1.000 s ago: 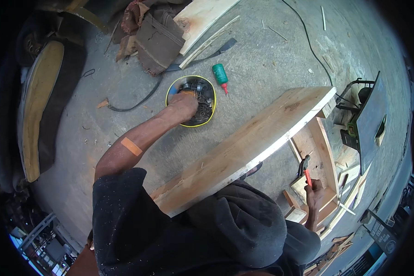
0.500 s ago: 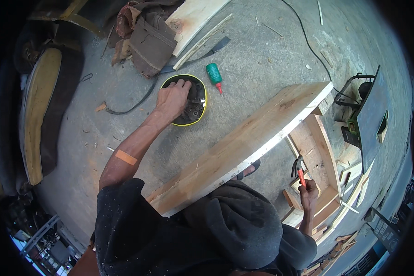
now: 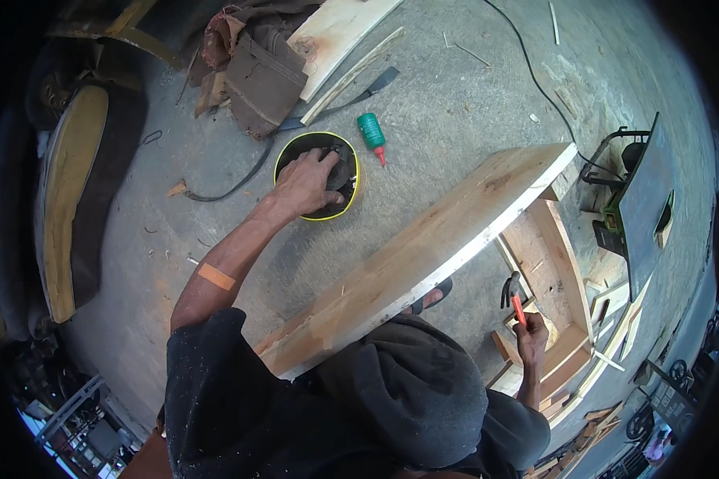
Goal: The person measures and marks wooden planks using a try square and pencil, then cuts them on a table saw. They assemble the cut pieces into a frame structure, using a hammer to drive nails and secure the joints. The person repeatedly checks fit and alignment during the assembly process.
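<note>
My left hand (image 3: 305,182) reaches down into a dark bucket (image 3: 358,180) with a yellow rim, thumb and fingers spread over its dark contents. A rounded dark thing lies between thumb and forefinger; whether the hand grips it I cannot make out. Out to the right, my right hand (image 3: 531,337) is closed round the red-orange handle of a claw hammer (image 3: 517,302), its dark head pointing away from me. Between the hands a long, thick wooden board (image 3: 423,247) slants from lower left to upper right, one corner beside a wooden frame (image 3: 563,255).
A green bottle (image 3: 370,129) with a red tip lies just beyond the bucket. Brown cloth (image 3: 260,84), a pale plank (image 3: 331,48) and a dark strap (image 3: 236,184) lie farther off. At right stands a flat-topped machine (image 3: 647,203) with a cable; at left, a padded piece (image 3: 72,199).
My left hand has shifted slightly toward me in the bucket, with its thumb now visible and fingers more spread. The hammer in my right hand has moved slightly left.
</note>
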Motion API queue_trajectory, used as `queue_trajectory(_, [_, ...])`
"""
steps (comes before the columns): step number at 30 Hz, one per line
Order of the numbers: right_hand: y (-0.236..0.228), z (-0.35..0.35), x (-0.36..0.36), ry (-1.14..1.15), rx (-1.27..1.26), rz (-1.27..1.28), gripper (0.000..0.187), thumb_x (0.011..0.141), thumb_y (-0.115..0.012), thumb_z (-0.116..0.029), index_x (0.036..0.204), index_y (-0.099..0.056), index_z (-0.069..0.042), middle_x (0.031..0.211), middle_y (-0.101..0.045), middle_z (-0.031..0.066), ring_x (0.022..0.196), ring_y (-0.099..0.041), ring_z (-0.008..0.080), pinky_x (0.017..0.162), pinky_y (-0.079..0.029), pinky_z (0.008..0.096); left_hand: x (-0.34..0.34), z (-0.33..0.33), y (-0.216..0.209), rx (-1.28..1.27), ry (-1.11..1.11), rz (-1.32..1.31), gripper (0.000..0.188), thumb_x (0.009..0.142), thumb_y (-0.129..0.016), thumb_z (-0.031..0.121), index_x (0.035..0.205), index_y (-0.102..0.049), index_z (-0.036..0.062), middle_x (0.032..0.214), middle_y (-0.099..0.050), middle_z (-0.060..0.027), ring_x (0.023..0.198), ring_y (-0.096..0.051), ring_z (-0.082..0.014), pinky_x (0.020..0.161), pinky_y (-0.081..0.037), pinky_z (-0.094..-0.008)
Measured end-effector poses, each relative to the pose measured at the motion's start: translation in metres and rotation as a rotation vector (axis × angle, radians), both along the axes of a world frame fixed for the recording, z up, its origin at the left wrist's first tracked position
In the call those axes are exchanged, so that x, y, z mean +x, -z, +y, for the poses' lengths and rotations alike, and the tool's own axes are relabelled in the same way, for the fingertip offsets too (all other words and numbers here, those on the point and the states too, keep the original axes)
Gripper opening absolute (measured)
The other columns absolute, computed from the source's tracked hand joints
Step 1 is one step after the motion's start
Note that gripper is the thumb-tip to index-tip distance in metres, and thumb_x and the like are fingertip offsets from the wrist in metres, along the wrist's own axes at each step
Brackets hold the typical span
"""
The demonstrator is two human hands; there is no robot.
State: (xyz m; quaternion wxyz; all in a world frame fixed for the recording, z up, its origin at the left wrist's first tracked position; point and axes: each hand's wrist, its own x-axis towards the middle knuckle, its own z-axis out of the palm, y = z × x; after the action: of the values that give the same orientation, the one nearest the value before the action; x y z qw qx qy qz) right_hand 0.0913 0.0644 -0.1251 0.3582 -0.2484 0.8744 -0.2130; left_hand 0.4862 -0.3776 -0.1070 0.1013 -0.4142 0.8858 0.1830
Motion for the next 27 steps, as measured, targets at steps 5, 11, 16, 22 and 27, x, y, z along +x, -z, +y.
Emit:
queue_trajectory(5, [0.001,0.001,0.001,-0.006,-0.033,0.000,0.022,0.078,-0.065,-0.006,0.096,-0.069,0.006,0.084,-0.061,0.0093,0.075,-0.060,0.0167,0.072,-0.049,0.0309,0.008,-0.004,-0.025,0.447,0.138,-0.156,0.045,0.085,-0.075,0.026,0.126,-0.067,0.0103,0.108,-0.071,-0.0221,0.101,-0.068,-0.0404,0.092,-0.053,-0.0486])
queue_trajectory(11, [0.003,0.007,0.001,-0.014,0.018,0.031,0.023,0.078,-0.065,-0.007,0.096,-0.070,0.005,0.086,-0.061,0.0100,0.075,-0.061,0.0175,0.072,-0.049,0.0317,0.006,-0.026,-0.045,0.472,0.097,-0.232,0.035,0.092,-0.065,0.030,0.118,-0.072,0.0081,0.107,-0.072,-0.0218,0.102,-0.069,-0.0384,0.092,-0.051,-0.0492])
queue_trajectory(16, [-0.008,-0.001,0.004,-0.033,0.022,0.038,0.023,0.077,-0.064,-0.006,0.096,-0.070,0.006,0.087,-0.058,0.0103,0.077,-0.060,0.0187,0.074,-0.048,0.0320,-0.004,-0.034,-0.007,0.124,-0.266,-0.008,0.023,0.091,-0.062,0.014,0.106,-0.075,0.0029,0.100,-0.071,-0.0258,0.094,-0.071,-0.0419,0.081,-0.055,-0.0491])
queue_trajectory(22, [-0.008,0.002,0.003,-0.037,0.009,0.018,0.024,0.077,-0.064,-0.006,0.097,-0.070,0.006,0.088,-0.057,0.0103,0.078,-0.059,0.0187,0.076,-0.048,0.0317,-0.011,-0.019,0.041,0.021,-0.216,-0.200,0.023,0.086,-0.059,0.008,0.098,-0.075,-0.0034,0.099,-0.072,-0.0278,0.095,-0.072,-0.0420,0.081,-0.058,-0.0494])
queue_trajectory(27, [-0.011,0.001,0.006,-0.006,0.027,0.015,0.023,0.077,-0.064,-0.006,0.097,-0.070,0.005,0.087,-0.058,0.0102,0.078,-0.059,0.0186,0.075,-0.048,0.0316,-0.021,-0.010,0.032,-0.008,-0.169,-0.126,0.026,0.088,-0.054,0.007,0.101,-0.075,-0.0042,0.102,-0.073,-0.0255,0.096,-0.073,-0.0410,0.082,-0.058,-0.0491])
